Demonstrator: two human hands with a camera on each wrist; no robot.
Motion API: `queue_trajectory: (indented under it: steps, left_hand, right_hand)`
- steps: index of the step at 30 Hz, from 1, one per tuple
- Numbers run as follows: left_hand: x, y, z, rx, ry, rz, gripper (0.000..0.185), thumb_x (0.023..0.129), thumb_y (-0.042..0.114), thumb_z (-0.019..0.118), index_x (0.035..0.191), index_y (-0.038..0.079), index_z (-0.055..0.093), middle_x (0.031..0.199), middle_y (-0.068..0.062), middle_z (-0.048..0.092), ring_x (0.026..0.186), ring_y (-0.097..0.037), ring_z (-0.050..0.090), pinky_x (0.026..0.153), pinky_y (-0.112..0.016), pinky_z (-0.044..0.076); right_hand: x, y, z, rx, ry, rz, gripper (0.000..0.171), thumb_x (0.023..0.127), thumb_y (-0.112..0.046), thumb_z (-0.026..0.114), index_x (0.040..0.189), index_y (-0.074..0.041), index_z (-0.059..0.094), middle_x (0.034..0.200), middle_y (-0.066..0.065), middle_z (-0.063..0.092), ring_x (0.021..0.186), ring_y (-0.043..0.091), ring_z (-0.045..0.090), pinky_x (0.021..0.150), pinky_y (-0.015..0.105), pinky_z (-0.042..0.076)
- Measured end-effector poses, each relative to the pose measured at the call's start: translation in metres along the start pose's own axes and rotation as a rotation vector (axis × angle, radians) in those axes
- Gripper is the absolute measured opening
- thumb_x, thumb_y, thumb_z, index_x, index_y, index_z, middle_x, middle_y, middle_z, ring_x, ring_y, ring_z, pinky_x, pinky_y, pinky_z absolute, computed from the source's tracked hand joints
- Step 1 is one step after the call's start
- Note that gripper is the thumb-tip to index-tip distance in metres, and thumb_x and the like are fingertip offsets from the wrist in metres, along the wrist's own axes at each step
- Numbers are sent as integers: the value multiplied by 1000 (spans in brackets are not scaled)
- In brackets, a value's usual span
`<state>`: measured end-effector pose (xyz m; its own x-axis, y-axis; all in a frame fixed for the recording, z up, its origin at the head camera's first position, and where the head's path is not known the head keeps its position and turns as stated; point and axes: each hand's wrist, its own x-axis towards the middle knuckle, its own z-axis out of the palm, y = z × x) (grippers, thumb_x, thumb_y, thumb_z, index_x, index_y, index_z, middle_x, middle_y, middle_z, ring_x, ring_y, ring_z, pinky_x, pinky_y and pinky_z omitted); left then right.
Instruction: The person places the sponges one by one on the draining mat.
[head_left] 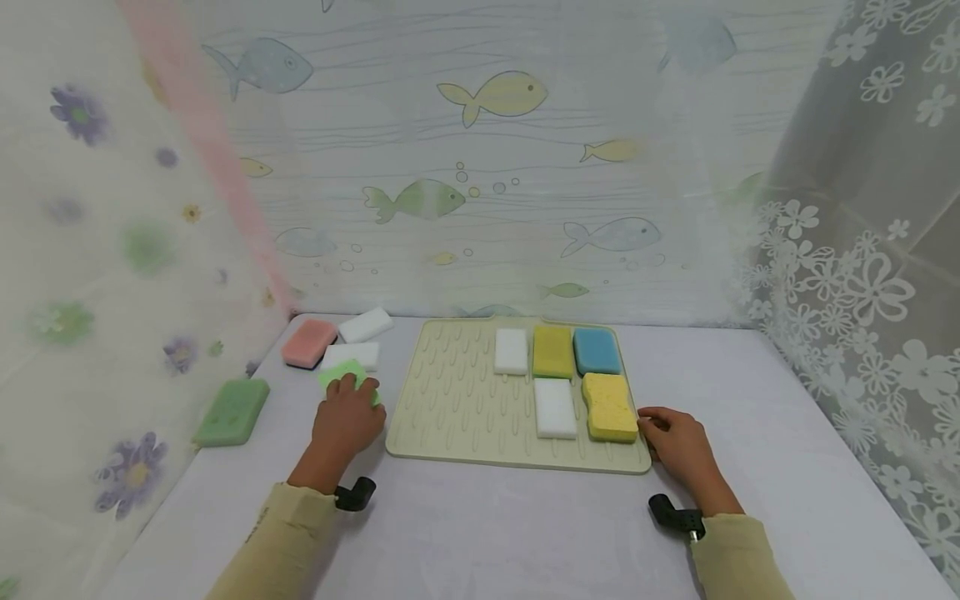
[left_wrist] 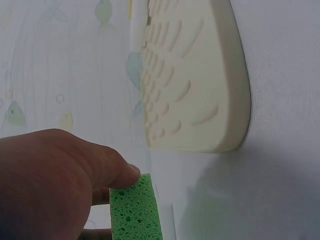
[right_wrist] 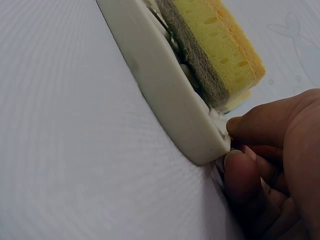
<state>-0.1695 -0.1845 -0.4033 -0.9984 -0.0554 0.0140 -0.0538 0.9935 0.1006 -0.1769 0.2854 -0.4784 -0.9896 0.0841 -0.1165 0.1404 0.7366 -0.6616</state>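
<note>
At the mat's left edge, the left hand pinches a light green sponge on the table, apparently just lifting it. To the right, the right hand grips the drying mat by its near right corner, steadying it beside the yellow sponge. Next, the green sponge needs a free spot on the mat.

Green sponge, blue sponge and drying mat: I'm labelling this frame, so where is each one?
green sponge (left_wrist: pixel 134 209), left wrist view, on its porous front face.
blue sponge (head_left: pixel 597 350), head view, middle of its top.
drying mat (head_left: pixel 457 400), head view, bare ribbed part left of the sponges.
</note>
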Motion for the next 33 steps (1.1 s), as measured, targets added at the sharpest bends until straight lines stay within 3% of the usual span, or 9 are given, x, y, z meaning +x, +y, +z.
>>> queue_trajectory:
  steps: [23,33]
  left_hand:
    - [-9,43,3,-33,73,139,39,92,22,58,128,8,58,134,-23,48,123,-43,45,82,-55,51]
    - [-13,62,6,-15,81,197,35,91,21,59,125,9,60,130,-20,50,120,-39,46,80,-52,52]
  right_hand:
    - [-1,-7,-2,-37,-7,-9,43,96,-28,55,129,0,58,105,15,66,77,18,58,59,26,46]
    - [-2,-11,-5,-59,-7,26,45,94,-28,55,126,3,60,107,19,66,86,23,58,62,29,47]
